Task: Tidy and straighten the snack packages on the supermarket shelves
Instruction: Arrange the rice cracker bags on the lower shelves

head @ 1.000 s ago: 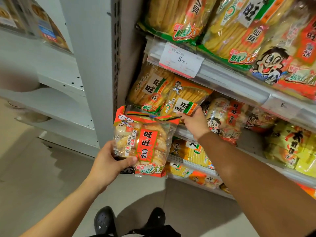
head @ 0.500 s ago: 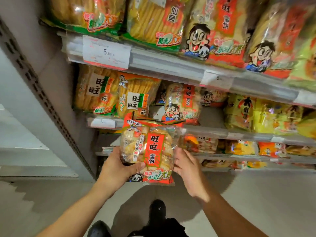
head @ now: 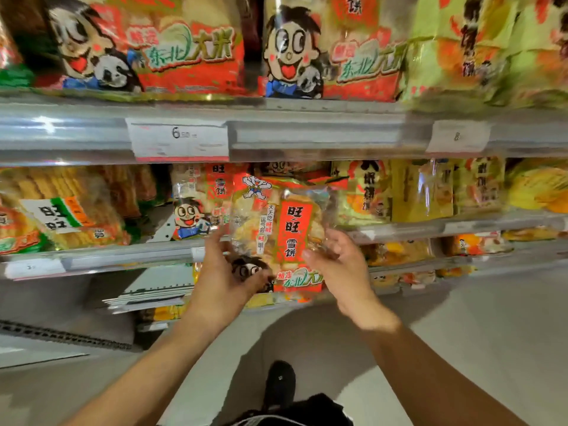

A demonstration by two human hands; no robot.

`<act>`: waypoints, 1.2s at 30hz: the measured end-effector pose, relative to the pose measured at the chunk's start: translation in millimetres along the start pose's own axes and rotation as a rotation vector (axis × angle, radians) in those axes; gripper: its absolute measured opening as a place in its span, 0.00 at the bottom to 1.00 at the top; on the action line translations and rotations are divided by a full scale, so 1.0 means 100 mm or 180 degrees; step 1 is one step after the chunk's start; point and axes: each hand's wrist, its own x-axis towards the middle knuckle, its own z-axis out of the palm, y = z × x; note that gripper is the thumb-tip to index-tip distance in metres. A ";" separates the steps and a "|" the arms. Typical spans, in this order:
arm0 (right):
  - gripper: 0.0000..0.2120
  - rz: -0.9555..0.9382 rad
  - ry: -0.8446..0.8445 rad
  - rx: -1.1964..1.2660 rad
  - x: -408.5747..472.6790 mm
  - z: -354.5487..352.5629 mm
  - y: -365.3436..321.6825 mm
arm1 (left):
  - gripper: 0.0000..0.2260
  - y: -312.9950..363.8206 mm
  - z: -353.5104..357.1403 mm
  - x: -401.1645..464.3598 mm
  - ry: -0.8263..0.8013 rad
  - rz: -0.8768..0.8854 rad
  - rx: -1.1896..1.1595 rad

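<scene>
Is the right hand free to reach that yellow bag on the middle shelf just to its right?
Probably not yet. The right hand grips the rice cracker bag together with the left hand. Nothing visibly blocks the yellow bag; it would just have to let go first.

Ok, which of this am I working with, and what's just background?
In play: red rice cracker bag, left hand gripping its lower left corner, right hand at its right edge, middle shelf.
Background: price tag, yellow bags, black shoe.
</scene>
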 end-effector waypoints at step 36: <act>0.10 0.0062 0.0603 -0.1082 1.26 0.14 -0.46 | 0.38 0.40 0.31 0.92 -0.0462 0.0520 0.2130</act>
